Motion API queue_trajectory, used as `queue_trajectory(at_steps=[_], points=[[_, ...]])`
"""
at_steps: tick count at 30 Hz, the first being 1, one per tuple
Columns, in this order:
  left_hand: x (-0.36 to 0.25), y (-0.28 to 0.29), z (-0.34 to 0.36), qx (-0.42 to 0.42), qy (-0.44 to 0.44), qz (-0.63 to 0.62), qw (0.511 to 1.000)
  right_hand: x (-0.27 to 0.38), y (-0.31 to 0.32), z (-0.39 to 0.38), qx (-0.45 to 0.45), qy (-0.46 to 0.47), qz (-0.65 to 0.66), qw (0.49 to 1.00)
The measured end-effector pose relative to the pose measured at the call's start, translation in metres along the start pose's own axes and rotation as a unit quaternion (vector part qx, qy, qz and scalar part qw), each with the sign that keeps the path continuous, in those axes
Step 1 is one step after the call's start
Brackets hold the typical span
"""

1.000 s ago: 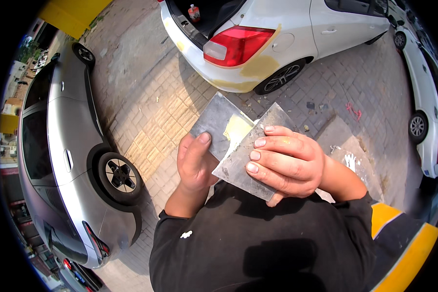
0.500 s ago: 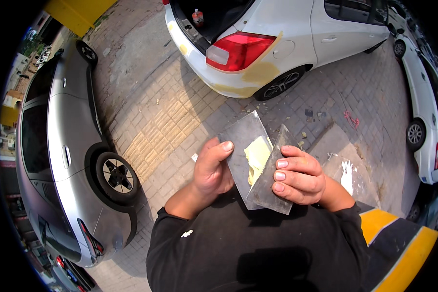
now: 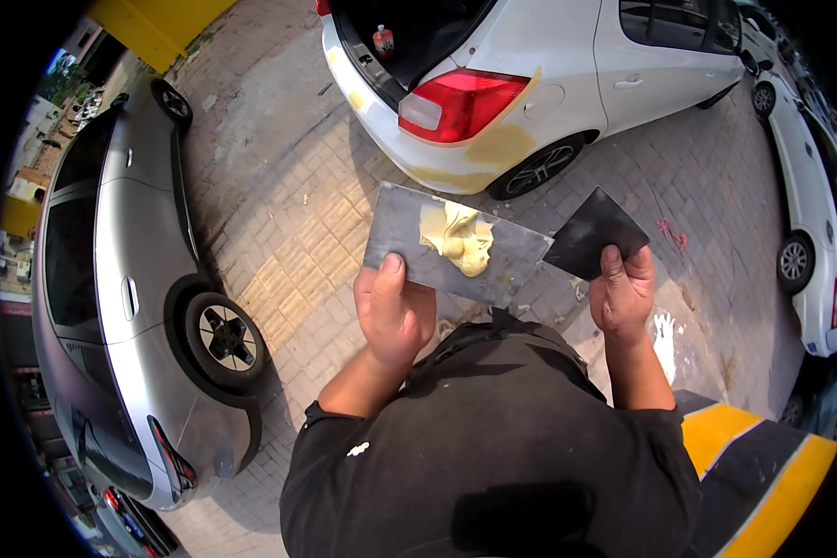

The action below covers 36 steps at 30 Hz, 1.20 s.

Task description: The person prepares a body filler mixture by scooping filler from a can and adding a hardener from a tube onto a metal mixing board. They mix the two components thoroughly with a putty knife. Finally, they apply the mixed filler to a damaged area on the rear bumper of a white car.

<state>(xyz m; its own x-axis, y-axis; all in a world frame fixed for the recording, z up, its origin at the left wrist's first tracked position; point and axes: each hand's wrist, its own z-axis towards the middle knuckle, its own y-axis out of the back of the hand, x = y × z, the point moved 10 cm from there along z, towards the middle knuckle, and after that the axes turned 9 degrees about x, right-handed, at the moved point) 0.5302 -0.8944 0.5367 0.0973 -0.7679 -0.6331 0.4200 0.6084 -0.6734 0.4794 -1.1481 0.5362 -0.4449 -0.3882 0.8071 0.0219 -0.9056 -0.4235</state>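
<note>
- Pinching a grey flat plate point(image 3: 391, 228) by its near left corner, my left grip point(image 3: 395, 312) has its thumb on top.
- A lump of pale yellow paste point(image 3: 460, 244) sits around the middle of that plate, in front of my black shirt point(image 3: 456, 418).
- My right grip point(image 3: 625, 298) pinches a dark square sheet point(image 3: 597, 232) by its near corner; its left corner meets the plate's right end in view, but I cannot tell whether they touch.
- Beyond, a white car point(image 3: 567, 56) with yellowish patches point(image 3: 498, 144) stands open at the back; inside, a small bottle point(image 3: 383, 42) has a reddish label, too small to read.
- Left, a silver car point(image 3: 135, 242) stands on paving point(image 3: 307, 232).
</note>
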Motion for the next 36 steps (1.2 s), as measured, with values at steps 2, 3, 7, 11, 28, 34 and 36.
queue_trajectory(at_steps=[2,3,7,11,28,34,36], points=[[-0.012,0.003,-0.004,-0.026,-0.063,0.072,0.995,-0.005,-0.017,0.004,0.029,-0.071,0.050,0.996],[-0.015,0.000,-0.007,-0.018,-0.082,0.094,0.992,-0.010,-0.025,0.003,0.042,-0.105,0.076,0.991],[-0.021,-0.013,-0.028,0.054,-0.144,0.212,0.965,-0.043,-0.055,-0.002,0.031,-0.246,0.105,0.963],[-0.027,-0.033,-0.039,0.032,-0.156,0.350,0.923,-0.051,-0.072,-0.002,0.030,-0.243,0.098,0.965],[-0.028,0.024,-0.048,-0.023,0.077,0.205,0.976,-0.015,-0.061,0.011,-0.009,-0.027,0.117,0.993],[-0.021,0.014,-0.043,0.025,0.141,-0.127,0.981,0.007,-0.082,0.008,-0.031,0.113,0.094,0.989],[-0.018,0.009,-0.046,0.017,0.152,-0.133,0.979,-0.002,-0.101,-0.005,0.012,0.132,0.024,0.991]])
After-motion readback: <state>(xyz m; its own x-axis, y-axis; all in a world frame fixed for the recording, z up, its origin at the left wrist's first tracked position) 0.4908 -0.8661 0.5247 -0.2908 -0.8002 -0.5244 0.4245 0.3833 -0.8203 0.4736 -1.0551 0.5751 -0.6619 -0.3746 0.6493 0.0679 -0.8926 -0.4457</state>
